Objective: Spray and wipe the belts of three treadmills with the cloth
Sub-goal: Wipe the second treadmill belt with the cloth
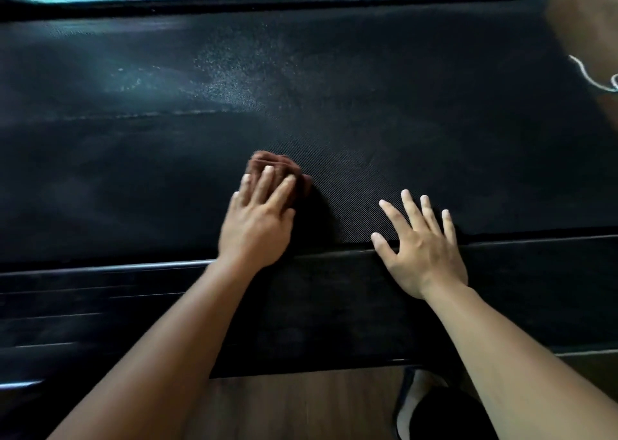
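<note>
Black belt (334, 88) under two hands.
Left hand (255, 225) presses a brown cloth (264, 160) with straight fingers; right hand (423, 252) rests splayed at the belt's edge, holding nothing.

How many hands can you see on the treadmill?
2. The left hand presses a crumpled brown cloth on the black textured treadmill belt; the right hand lies flat at its near edge.

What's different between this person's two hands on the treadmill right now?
The left hand presses a brown cloth onto the belt; the right hand rests bare, holding nothing. The left hand's fingers lie close together; the right hand's are spread wide. The left hand sits over the belt; the right hand's palm straddles the side rail. Both lie flat, fingers straight.
</note>
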Tool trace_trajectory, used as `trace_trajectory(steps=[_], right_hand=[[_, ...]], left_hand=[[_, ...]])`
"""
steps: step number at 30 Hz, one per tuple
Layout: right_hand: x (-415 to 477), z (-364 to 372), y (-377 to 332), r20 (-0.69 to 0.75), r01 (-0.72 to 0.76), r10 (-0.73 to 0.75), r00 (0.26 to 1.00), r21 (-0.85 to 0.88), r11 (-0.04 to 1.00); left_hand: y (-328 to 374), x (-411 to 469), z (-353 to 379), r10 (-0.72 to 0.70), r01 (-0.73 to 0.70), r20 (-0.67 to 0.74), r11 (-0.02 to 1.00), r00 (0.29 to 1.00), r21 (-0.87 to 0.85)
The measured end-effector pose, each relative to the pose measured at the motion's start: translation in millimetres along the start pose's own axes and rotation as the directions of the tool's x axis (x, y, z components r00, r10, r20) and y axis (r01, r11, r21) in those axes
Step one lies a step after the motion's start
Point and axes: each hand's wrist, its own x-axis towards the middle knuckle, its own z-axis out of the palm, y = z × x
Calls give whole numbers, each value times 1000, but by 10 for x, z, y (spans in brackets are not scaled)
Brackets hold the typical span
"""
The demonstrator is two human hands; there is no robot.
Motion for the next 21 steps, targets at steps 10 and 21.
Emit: trace_trajectory(steps=[10, 21], right_hand=[[12, 15, -10, -10, -9, 9, 1000, 0, 1000], [9, -15, -29, -3, -18, 18, 1000, 8, 1000]], left_hand=[[-102, 728, -135, -242, 241, 29, 970, 970, 27], [714, 130, 49, 108, -103, 60, 992, 992, -73]])
